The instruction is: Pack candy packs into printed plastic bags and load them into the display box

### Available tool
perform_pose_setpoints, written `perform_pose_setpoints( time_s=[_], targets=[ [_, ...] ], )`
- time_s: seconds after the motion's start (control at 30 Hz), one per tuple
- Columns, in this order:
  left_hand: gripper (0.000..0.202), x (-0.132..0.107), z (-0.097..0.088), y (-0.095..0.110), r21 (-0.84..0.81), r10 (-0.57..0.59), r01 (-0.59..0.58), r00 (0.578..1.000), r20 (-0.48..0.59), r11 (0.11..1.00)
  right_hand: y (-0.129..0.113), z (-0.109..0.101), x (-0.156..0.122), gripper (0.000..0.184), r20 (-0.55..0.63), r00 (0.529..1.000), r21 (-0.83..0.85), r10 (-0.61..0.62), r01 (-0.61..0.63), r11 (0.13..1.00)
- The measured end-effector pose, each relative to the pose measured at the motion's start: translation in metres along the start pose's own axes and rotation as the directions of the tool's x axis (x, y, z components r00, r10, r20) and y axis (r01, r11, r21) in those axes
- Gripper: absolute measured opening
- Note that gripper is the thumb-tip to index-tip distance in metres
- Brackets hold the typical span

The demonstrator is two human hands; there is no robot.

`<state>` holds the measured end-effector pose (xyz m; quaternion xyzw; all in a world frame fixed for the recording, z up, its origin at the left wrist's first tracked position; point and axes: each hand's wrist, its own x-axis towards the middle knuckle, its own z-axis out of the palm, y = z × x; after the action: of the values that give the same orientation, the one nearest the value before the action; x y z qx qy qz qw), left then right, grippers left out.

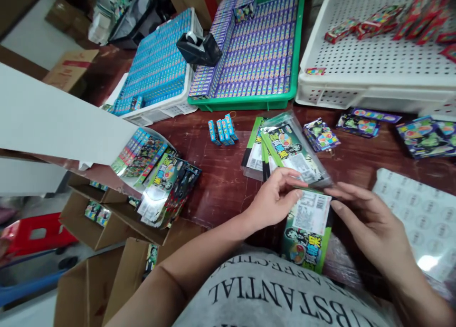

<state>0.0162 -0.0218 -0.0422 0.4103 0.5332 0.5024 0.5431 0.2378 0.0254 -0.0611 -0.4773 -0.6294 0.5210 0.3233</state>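
A green printed packet [307, 229] with a white barcode label stands against my chest at the table's near edge. My left hand [276, 196] pinches its upper left corner, fingers curled shut on it. My right hand [370, 220] presses its fingertips on the packet's upper right corner. Just beyond lies a small pile of the same clear-sleeved green packets [285, 151].
A green tray [249, 102] of purple boxes and a white tray [156, 109] of blue boxes, with a black tape dispenser [198, 47], stand at the back. A white perforated tray [374, 91] sits far right. Loose blue boxes [222, 129], finished packets [167, 189], a sticker sheet [420, 213], open cartons [99, 222] lie around.
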Motion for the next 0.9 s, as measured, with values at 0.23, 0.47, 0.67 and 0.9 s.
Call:
perform_pose_setpoints(
  time_s=[0.23, 0.47, 0.67, 0.9],
  targets=[
    [0.016, 0.02, 0.01, 0.027, 0.19, -0.194, 0.183, 0.98, 0.043, 0.965, -0.028, -0.019, 0.016, 0.021, 0.113, 0.988, -0.01, 0.101, -0.101, 0.995],
    [0.016, 0.039, 0.019, 0.041, 0.304, -0.268, 0.22, 0.955, 0.126, 0.927, -0.031, -0.031, 0.017, 0.023, 0.131, 0.967, 0.168, 0.218, -0.238, 0.957],
    [0.014, 0.05, 0.028, 0.031, 0.362, -0.25, 0.134, 0.922, 0.296, 0.922, -0.019, -0.074, 0.012, 0.019, 0.253, 0.968, 0.02, -0.012, 0.007, 1.0],
    [0.005, 0.088, 0.085, 0.014, 0.353, -0.182, -0.047, 0.788, 0.589, 0.935, 0.0, -0.168, 0.069, 0.033, 0.178, 0.957, -0.758, -0.23, 0.283, 0.587]
  ],
)
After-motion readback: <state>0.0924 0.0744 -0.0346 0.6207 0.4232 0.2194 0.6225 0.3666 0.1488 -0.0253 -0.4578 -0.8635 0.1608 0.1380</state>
